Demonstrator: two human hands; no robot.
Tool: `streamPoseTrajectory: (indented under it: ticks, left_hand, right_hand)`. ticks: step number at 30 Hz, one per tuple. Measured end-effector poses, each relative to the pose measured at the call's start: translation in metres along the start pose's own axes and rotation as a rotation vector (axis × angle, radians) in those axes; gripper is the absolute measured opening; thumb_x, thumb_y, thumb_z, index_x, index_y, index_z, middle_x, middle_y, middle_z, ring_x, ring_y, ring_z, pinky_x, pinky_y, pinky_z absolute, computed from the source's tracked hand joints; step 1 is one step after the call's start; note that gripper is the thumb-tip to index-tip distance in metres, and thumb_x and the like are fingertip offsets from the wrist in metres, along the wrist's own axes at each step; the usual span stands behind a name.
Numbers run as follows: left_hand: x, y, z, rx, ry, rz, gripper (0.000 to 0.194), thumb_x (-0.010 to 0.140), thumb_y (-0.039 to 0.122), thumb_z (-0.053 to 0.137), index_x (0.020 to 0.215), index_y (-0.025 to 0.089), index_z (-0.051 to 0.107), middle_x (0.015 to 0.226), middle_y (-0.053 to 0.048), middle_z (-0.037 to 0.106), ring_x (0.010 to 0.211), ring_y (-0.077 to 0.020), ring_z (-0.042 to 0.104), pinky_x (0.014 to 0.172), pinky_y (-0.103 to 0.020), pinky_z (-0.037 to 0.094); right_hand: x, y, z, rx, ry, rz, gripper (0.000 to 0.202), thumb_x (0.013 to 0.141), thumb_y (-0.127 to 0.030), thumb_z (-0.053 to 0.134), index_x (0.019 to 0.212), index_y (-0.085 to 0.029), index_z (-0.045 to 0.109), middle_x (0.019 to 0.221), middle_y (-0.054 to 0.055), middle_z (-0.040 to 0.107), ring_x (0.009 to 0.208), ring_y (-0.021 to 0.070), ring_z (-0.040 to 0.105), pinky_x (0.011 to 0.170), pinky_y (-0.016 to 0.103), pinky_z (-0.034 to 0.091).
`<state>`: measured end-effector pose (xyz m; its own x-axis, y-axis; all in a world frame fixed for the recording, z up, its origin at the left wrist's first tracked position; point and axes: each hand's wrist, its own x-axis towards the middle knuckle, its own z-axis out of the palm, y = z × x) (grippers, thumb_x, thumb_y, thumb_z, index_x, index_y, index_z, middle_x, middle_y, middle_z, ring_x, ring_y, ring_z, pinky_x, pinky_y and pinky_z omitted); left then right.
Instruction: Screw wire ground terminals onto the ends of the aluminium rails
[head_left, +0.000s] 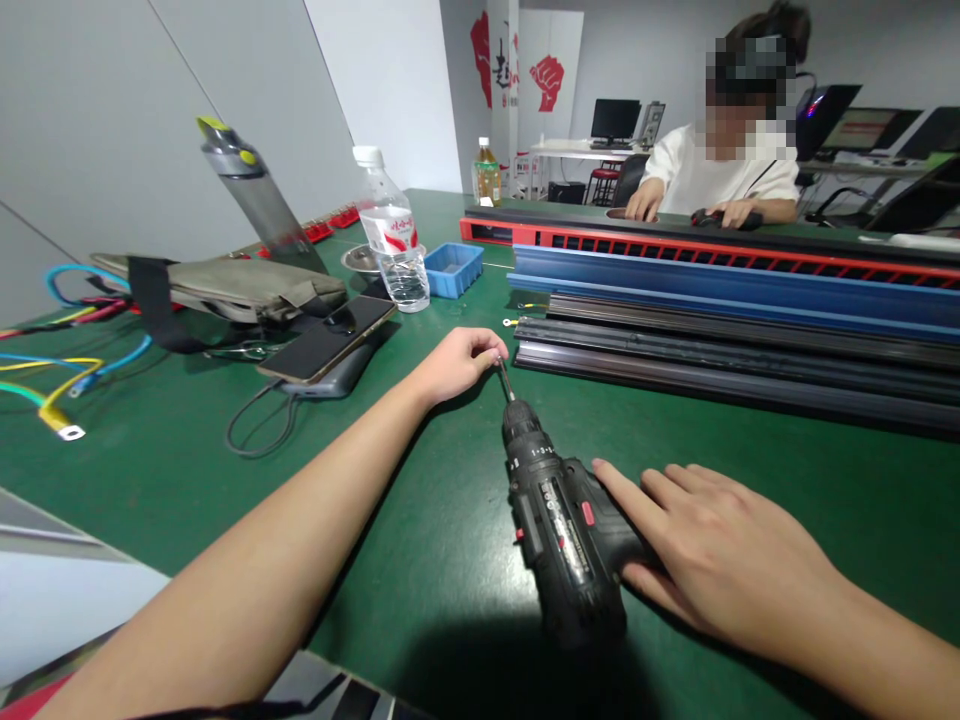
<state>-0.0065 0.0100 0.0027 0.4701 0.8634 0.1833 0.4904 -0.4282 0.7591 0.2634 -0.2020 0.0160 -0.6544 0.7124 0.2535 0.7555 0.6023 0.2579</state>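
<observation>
Nearest, a bare forearm (300, 530) slants up from 7 o'clock to the left hand (461, 365) near centre, pinched narrowly at the tip of a bit (509, 384); whether it also holds something small, I cannot tell. At 5 o'clock is the black drill (555, 520), its handle gripped by the right hand (727, 540) at 4. Best, probably, to keep bit and pinch aligned and the trigger unpressed. Along the green table (420, 480): cables (56, 418) at 9, bottle (394, 235) at 11, dark rails (712, 383) at 3. Beyond, towards 2, a co-worker (690, 180) sits.
</observation>
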Motion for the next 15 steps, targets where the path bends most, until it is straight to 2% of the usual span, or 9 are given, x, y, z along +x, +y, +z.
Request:
streamPoseTrajectory:
  ticks: [15]
  left_hand:
    - [-0.0019, 0.0018, -0.0013, 0.093, -0.006, 0.028, 0.023, 0.084, 0.029, 0.055, 0.084, 0.014, 0.072, 0.082, -0.005, 0.073, 0.081, -0.019, 0.066, 0.084, -0.032, 0.052]
  right_hand:
    - [0.0005, -0.0016, -0.0031, -0.018, -0.036, 0.029, 0.059, 0.087, -0.041, 0.059, 0.14, -0.016, 0.046, 0.085, 0.006, 0.068, 0.073, 0.0246, 0.065, 0.074, 0.038, 0.045]
